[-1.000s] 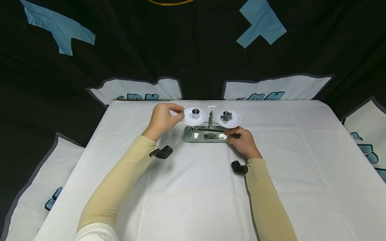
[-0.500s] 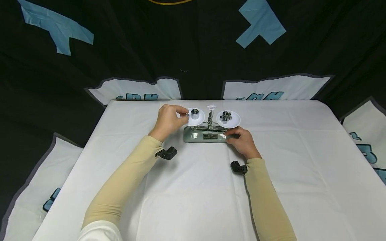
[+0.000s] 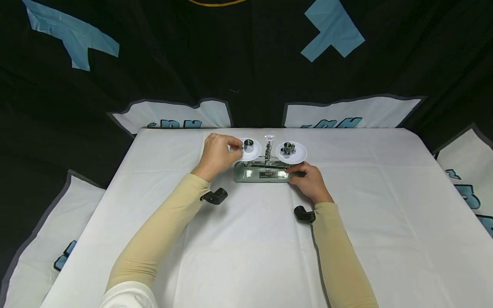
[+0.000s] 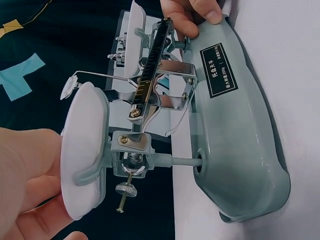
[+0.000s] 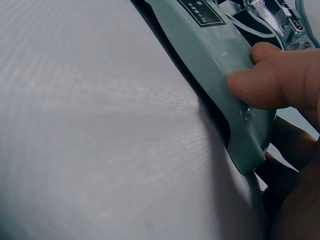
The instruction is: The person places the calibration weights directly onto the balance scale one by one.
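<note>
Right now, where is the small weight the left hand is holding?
Head view: small weight pinched in left hand fingers over the left pan, beside the bigger weight.

- The balance's grey base (image 4: 240,150) had a black label plate (image 4: 219,70) with white Chinese characters; I could make out "200g" on it, the rest was too small.
- The light blue letters on the backdrop panels (image 3: 331,122) were cut off by the desk edge, unreadable.
</note>
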Demonstrator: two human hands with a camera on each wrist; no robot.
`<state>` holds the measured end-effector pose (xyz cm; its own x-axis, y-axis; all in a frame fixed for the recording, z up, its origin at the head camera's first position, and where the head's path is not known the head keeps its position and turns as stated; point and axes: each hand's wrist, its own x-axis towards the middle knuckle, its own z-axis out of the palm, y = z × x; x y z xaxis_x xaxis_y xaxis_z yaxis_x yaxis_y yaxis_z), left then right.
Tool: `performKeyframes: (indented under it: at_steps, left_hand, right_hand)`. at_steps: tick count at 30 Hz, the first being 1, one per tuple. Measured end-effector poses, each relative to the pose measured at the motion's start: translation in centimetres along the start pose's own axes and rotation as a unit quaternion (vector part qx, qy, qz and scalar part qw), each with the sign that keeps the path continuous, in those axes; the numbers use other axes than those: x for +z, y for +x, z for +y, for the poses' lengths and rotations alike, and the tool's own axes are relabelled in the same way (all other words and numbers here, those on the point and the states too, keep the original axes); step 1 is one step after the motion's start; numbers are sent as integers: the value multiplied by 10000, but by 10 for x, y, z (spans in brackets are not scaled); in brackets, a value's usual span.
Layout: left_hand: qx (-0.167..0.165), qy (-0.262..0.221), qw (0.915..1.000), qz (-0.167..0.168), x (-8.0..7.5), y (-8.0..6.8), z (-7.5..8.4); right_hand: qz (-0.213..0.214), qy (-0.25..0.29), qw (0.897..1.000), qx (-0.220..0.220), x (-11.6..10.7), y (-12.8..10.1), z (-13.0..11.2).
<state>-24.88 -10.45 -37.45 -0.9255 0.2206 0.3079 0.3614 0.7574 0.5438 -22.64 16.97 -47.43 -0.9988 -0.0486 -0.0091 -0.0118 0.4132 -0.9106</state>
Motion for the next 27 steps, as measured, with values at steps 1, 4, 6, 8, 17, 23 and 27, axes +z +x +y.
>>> performKeyframes:
  at_steps: [1,4,6,8,17,23,27]
  left_hand:
    - [-26,-18,10000,-11,0,0,0]
    - [-66,-23,10000,-28,0,0,-1]
    - [-53,-26,10000,-9,1,1,-2]
    - [-29,-43,10000,6,1,1,-2]
    - [-54,-134,9999,4,1,1,-2]
    - [-63,-160,9998,81,0,-2,-2]
    - [-51,-187,9997,119,-1,-2,-2]
  right_hand:
    - [-2,-2,10000,-13,0,0,0]
    - [8,-17,10000,-59,0,0,1]
    - [20,-38,9999,-99,0,1,1]
    - [33,-69,9999,-127,1,1,1]
    - [61,-95,9998,-145,1,0,1]
    - [32,-101,9999,-92,1,0,0]
    - [37,-121,9999,-98,1,0,1]
